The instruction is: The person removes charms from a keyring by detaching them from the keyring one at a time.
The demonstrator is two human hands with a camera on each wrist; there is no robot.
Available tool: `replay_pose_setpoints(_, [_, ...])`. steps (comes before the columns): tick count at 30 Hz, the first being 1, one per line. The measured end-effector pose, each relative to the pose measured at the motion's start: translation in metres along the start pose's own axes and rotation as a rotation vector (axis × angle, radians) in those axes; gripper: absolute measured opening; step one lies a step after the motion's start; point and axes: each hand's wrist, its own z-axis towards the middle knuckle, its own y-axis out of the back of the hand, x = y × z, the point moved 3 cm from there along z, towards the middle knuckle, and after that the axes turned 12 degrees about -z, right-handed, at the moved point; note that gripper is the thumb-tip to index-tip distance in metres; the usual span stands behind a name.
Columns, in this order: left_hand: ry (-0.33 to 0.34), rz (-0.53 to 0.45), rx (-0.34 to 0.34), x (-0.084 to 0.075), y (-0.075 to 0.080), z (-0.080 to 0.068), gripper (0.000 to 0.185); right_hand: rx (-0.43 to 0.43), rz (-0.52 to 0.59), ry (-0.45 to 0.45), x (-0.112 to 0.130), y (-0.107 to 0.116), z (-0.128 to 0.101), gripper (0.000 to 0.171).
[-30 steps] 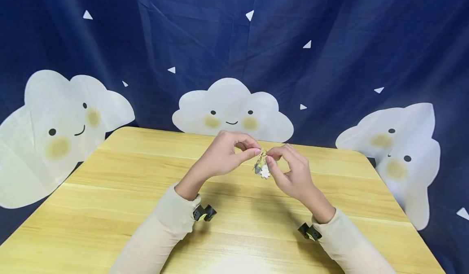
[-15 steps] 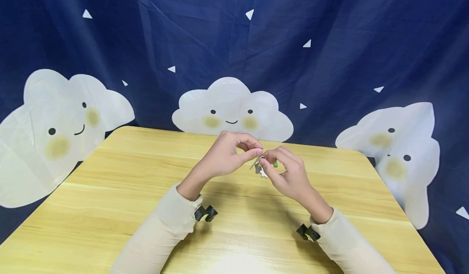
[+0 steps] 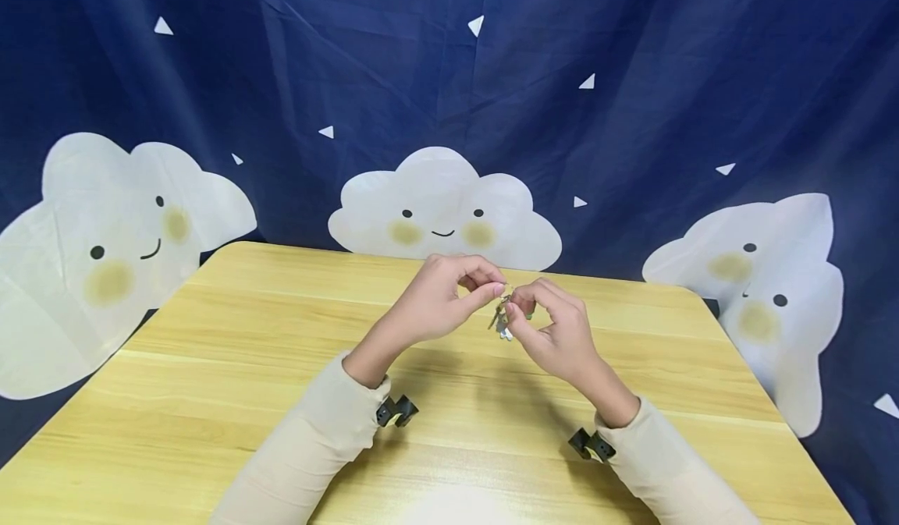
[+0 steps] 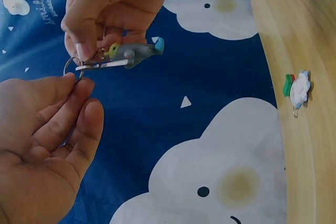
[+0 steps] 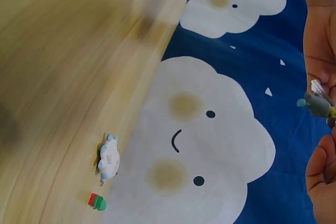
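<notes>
Ring work in mid-air, by my reading partway along

Ring (image 4: 66, 65) held up between the hands over the far part of the table (image 3: 175, 400), key (image 4: 107, 65) and grey figure (image 4: 131, 54) at it. Left hand (image 3: 444, 304): thumb and fingers together, pinching the ring. Right hand (image 3: 558, 326): also pinched, apparently on the ring beside the key. Key seems threaded; figure's link half hidden, cannot tell if fully on. White charm (image 5: 109, 158) and green charm (image 5: 97, 202) lie on the table, near each other, off the ring; those two look like the unattached part, though adding or removing cannot be told apart
</notes>
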Motion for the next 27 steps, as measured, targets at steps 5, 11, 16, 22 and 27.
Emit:
replay_pose_setpoints(5, [0.059,-0.042,-0.045,0.0027,-0.0038,-0.0005,0.010,-0.013,-0.006,-0.035,-0.0019,0.0004,-0.0001,0.005])
replay_pose_setpoints(11, [0.112,-0.127,-0.127,0.0055,-0.0067,-0.0007,0.009,-0.029,0.026,-0.068,-0.0033,0.0017,0.0006,0.007])
replay_pose_setpoints(16, [0.062,-0.111,-0.190,0.0036,-0.0049,-0.0009,0.005,-0.030,0.022,-0.072,-0.0042,0.0018,0.0009,0.006])
replay_pose_setpoints(22, [-0.065,0.003,-0.172,0.0014,-0.0034,-0.0001,0.003,-0.047,0.012,-0.049,-0.0039,0.0031,0.0021,0.006])
replay_pose_setpoints(27, [-0.141,0.114,-0.121,0.0006,-0.0045,0.0010,0.006,-0.068,0.000,0.001,-0.0013,0.0045,0.0039,0.005])
